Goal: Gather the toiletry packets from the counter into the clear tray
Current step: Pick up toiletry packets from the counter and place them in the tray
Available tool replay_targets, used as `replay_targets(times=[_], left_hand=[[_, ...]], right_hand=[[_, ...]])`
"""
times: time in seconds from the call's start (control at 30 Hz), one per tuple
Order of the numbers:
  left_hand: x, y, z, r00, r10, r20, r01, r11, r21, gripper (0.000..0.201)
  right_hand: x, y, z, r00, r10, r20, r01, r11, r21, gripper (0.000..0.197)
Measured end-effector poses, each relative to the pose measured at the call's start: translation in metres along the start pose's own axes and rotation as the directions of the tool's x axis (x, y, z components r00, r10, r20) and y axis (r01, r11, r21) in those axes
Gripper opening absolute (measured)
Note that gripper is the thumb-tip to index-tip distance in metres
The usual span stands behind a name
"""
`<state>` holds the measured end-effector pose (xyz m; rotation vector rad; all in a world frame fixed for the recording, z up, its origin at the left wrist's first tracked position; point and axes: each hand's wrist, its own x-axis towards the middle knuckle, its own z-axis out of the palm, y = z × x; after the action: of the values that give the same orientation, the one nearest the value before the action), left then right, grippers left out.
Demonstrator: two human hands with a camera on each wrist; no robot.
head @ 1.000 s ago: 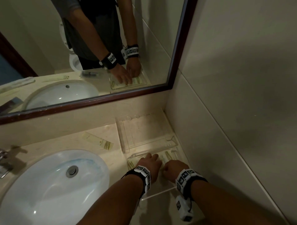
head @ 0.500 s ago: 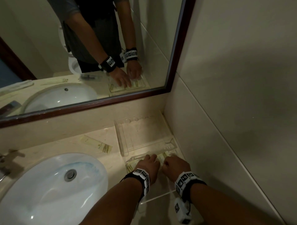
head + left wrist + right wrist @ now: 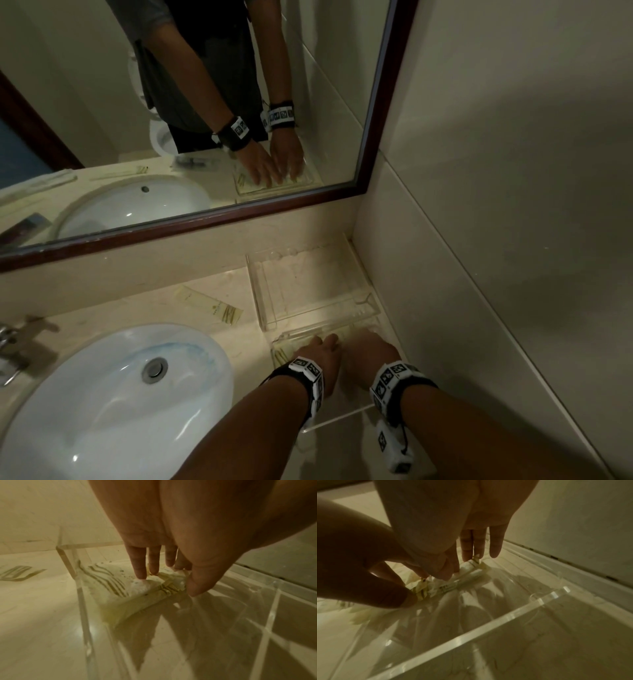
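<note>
Two clear trays lie end to end by the right wall. The near tray [image 3: 342,414] holds several cream toiletry packets [image 3: 283,353] with gold stripes. Both hands are inside it, side by side. My left hand [image 3: 322,354] presses straight fingertips [image 3: 142,574] onto the packets [image 3: 109,582], its thumb beside them. My right hand [image 3: 371,351] touches a long packet [image 3: 471,572] with straight fingers [image 3: 494,550]. The mirror shows both hands flat on the packets. One more packet [image 3: 209,305] lies on the counter between the sink and the far tray.
The far clear tray [image 3: 256,298] sits against the backsplash with nothing in it. A white sink [image 3: 102,404] fills the left, with a tap [image 3: 10,349] at its edge. The wall [image 3: 479,274] bounds the right side closely. A mirror [image 3: 205,102] hangs above.
Both hands have stayed in the near tray on the packets, shifting only slightly. My head view has tilted a little.
</note>
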<state>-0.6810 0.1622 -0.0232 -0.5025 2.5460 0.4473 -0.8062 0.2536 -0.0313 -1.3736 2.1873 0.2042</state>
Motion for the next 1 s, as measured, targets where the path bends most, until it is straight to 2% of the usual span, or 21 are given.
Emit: replay_targets(times=[0.1,0.2,0.27,0.37,0.47,0.57,0.77,1.0], left_hand=[[-0.003,0.002,-0.005,1.0,-0.002,0.003,0.002,1.0,0.006,0.07],[-0.008,0.004,-0.008,0.998,-0.031,-0.059,0.031,0.999,-0.009,0.053],[-0.015,0.001,-0.013,0.99,-0.108,-0.088,0.109,0.994,0.008,0.041],[-0.024,-0.009,-0.017,0.967,-0.247,-0.066,0.246,0.969,-0.028,0.048],[-0.032,-0.022,-0.01,0.952,-0.305,0.007,0.305,0.951,-0.049,0.057],[-0.037,-0.026,-0.002,0.955,-0.292,0.057,0.295,0.953,-0.063,0.06],[-0.043,-0.024,0.004,0.969,-0.236,0.073,0.242,0.966,-0.094,0.07],[-0.045,-0.016,0.009,0.976,-0.202,0.08,0.202,0.979,-0.002,0.063]], right_hand=[[-0.002,-0.001,-0.004,1.0,-0.024,-0.015,0.023,0.997,-0.075,0.043],[-0.009,-0.001,-0.01,0.989,-0.074,-0.125,0.062,0.993,-0.096,0.042],[-0.013,-0.001,-0.011,0.974,-0.137,-0.178,0.12,0.988,-0.1,0.04],[-0.016,-0.007,-0.006,0.977,-0.185,-0.108,0.173,0.979,-0.111,0.047],[-0.014,-0.013,0.003,0.99,-0.14,-0.017,0.136,0.981,-0.142,0.06],[-0.01,-0.016,0.008,0.992,-0.106,0.064,0.116,0.979,-0.165,0.066],[-0.009,-0.021,0.004,0.989,-0.079,0.122,0.102,0.976,-0.193,0.071],[-0.011,-0.02,0.006,0.979,-0.075,0.191,0.114,0.973,-0.2,0.081]])
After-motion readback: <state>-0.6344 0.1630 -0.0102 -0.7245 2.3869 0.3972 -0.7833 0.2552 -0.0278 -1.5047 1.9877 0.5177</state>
